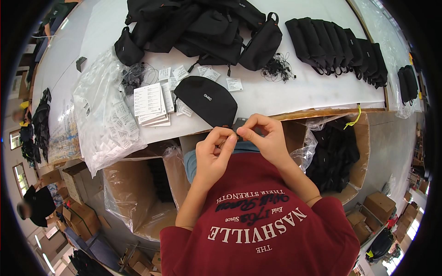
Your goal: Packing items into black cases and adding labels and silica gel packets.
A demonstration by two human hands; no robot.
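Observation:
A black zip pouch (206, 99) lies flat at the table's near edge, its lower right corner just beyond my fingers. My left hand (215, 151) is closed in a pinch by that corner, next to a small orange tab. Opposite it, my right hand (267, 138) also pinches, thumb and index fingertips almost meeting the left ones. Between them is something thin and too small to make out. A small dark piece (240, 123) shows behind the right fingers. Left of the pouch is a stack of white printed cards (148, 102), with loose white labels (180, 72) behind.
Black bags (202, 32) are heaped at the back. A row of black pouches (334, 43) stands at the right. Tangled black strings (277, 68) and a clear plastic bag of labels (108, 115) lie on the table (271, 99). Lined cartons (138, 184) sit below its edge.

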